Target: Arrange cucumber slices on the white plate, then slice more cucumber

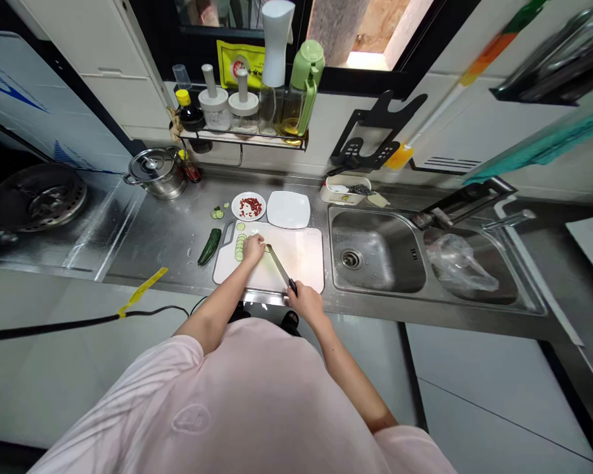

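Note:
My right hand is wrapped round the black handle of a kitchen knife, whose blade points up and left across the white cutting board. At the blade's tip, my left hand has its fingers bent together on pale green cucumber pieces, largely hidden by the hand. A row of cucumber slices lies on the board just left of that hand, and a single slice sits near the board's top left. To the board's left lies a dark green cucumber on the steel counter.
Behind the board stand a plate of chopped red pieces and a white square plate. Cucumber ends lie nearby. A steel pot and a wok are leftward; a double sink with a plastic bag is rightward.

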`<state>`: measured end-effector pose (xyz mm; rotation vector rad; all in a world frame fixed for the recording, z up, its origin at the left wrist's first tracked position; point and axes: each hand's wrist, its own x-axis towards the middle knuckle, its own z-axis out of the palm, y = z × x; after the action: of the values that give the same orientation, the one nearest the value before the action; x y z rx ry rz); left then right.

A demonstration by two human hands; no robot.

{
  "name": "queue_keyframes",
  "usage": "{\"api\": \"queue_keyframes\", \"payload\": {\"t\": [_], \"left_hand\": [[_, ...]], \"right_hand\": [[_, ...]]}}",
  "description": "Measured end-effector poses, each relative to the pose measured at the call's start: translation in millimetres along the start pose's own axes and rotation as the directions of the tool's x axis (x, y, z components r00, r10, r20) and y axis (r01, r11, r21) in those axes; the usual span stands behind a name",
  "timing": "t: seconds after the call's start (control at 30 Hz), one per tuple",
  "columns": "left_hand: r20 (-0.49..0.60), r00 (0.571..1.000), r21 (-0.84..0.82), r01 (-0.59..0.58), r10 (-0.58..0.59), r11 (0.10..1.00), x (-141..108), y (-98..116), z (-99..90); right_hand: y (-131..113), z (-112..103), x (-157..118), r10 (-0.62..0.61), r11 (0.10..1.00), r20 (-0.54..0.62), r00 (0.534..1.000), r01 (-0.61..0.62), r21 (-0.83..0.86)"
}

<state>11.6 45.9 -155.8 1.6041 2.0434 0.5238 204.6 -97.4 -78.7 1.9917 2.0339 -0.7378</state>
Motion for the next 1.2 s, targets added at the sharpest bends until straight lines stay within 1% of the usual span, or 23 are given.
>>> {"api": "queue_keyframes", "payload": {"t": [0.27, 0.5, 0.83, 1.2], "left_hand": [[0.009, 1.000, 0.009, 0.007, -0.007, 1.000, 1, 0, -0.2], [0.010, 1.000, 0.019, 0.006, -0.006, 1.000, 1, 0, -0.1], [0.016, 1.000, 0.002, 0.015, -0.015, 1.000, 4, -2, 2.2], [0.021, 1.000, -0.014, 0.021, -0.021, 1.000, 6, -3, 1.9]], "right_hand": [[3, -1, 1, -0.012, 1.000, -0.022, 1.000, 0.012, -0.023], [2, -2, 0, -0.001, 0.999, 0.008, 1.000, 0.001, -0.036], [2, -4, -1, -0.010, 0.999, 0.008, 1.000, 0.011, -0.044], [6, -11, -5, -0.026, 0.997, 0.050, 0.998, 0.029, -0.067]]}}
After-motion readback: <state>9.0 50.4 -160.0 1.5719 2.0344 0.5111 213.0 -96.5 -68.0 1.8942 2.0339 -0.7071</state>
